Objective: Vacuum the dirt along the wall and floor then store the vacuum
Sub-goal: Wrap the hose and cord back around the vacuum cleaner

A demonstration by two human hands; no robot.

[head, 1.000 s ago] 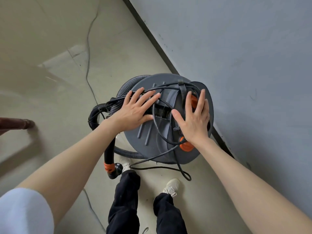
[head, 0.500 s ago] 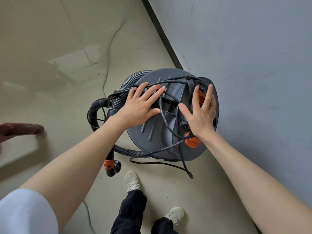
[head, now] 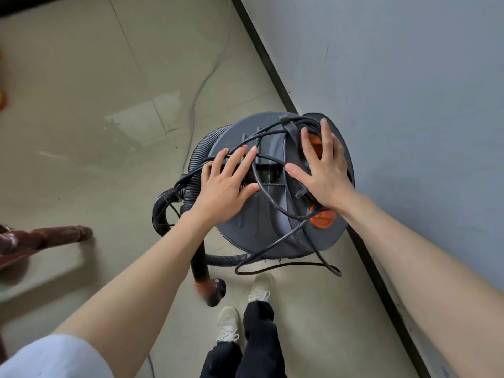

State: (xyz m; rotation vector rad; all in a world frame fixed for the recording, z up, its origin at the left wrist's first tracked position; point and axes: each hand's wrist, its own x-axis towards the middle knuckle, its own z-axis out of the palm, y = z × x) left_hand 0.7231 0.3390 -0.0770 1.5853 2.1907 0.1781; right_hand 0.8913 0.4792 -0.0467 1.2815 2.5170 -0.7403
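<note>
A matte, faintly scuffed grey wall (head: 395, 91) fills the right side, met at its foot by one dark baseboard strip (head: 261, 53) running diagonally. The floor (head: 81, 91) is smooth beige tile with thin grout lines and a glossy sheen.

One vacuum (head: 259, 230) stands on the floor just beside the baseboard, a round grey plastic drum seen from above, its lid ribbed with raised ridges. Two orange plastic fittings show on the lid, one round knob (head: 323, 218) near the rim and another under the right hand. A single ribbed black hose (head: 200, 151) curls round the drum's left side (it ends in a smooth black tube with an orange collar near the shoes). One thin black power cord (head: 275, 203) lies in loose loops over the lid and trails onto the floor.

Both hands press flat on the lid. The left hand (head: 223, 186) lies on the left half, fingers straight and slightly spread over the cord. The right hand (head: 323, 170) lies on the right half, fingers fanned wide, thumb stretched toward the centre.

A turned, reddish-brown wooden furniture leg (head: 49, 237) lies at the left edge. Two pale sneakers (head: 259, 289) and dark trousers show below.
</note>
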